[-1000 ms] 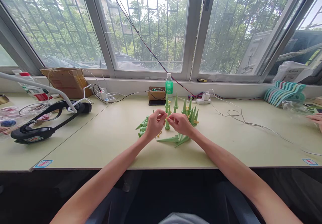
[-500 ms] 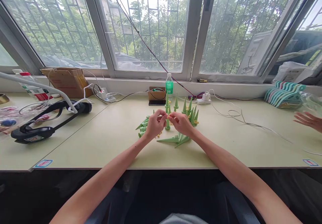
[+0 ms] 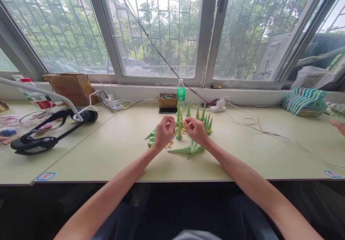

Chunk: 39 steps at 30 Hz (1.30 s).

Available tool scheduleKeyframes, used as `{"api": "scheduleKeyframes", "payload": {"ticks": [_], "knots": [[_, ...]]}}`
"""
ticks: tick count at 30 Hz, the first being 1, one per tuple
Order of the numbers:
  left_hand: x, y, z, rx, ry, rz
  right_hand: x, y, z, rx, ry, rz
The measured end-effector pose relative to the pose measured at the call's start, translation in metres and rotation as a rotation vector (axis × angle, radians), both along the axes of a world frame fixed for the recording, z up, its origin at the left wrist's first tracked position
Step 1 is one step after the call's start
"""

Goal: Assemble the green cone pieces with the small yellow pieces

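My left hand (image 3: 165, 130) is raised over the table with thumb and fingers pinched together; whatever is between the tips is too small to make out. A short gap to its right, my right hand (image 3: 196, 129) holds a similar pinch, its contents also unclear. Between and below them stands a green pointed plastic spike (image 3: 179, 131), tip up. More upright green spikes (image 3: 188, 109) stand behind. Other spikes lie flat, one in front (image 3: 179, 150) and several left of my left hand (image 3: 152, 138). Small yellow pieces (image 3: 169, 144) are scattered among them.
Behind the spikes are a bottle of green liquid (image 3: 181, 92), an open cardboard box (image 3: 167, 101) and a black phone-like slab (image 3: 168, 110). A black headset (image 3: 54, 128) lies left. White cables (image 3: 258, 125) cross the right side, near teal hangers (image 3: 304, 101). Another person's hand (image 3: 338, 127) shows at the right edge.
My two hands have moved apart from touching fingertips, opening a gap that shows the upright spike. The other person's hand at the right has drawn mostly out of view.
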State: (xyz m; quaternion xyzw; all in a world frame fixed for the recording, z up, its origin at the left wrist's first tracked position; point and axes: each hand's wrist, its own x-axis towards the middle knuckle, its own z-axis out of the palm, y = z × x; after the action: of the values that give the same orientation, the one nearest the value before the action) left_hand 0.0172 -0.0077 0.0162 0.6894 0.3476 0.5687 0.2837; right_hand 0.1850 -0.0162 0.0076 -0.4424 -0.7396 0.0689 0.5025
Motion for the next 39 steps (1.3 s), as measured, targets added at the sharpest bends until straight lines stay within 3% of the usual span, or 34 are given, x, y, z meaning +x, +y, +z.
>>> {"api": "scheduleKeyframes", "payload": {"ticks": [5, 18, 24, 34, 39], "knots": [[0.000, 0.000, 0.000, 0.036, 0.097, 0.075, 0.000, 0.000, 0.002, 0.019, 0.038, -0.046], [-0.001, 0.005, -0.012, 0.008, 0.443, -0.040, 0.000, 0.000, 0.002, 0.001, 0.034, -0.087], [-0.002, 0.009, -0.016, 0.036, 0.545, -0.019, 0.000, 0.000, 0.002, -0.004, 0.030, -0.078], [-0.002, 0.011, -0.020, 0.080, 0.594, -0.027, 0.001, 0.002, -0.001, 0.012, 0.019, -0.074], [-0.001, 0.009, -0.017, 0.020, 0.580, -0.054, 0.002, 0.003, -0.002, 0.033, 0.004, -0.060]]}}
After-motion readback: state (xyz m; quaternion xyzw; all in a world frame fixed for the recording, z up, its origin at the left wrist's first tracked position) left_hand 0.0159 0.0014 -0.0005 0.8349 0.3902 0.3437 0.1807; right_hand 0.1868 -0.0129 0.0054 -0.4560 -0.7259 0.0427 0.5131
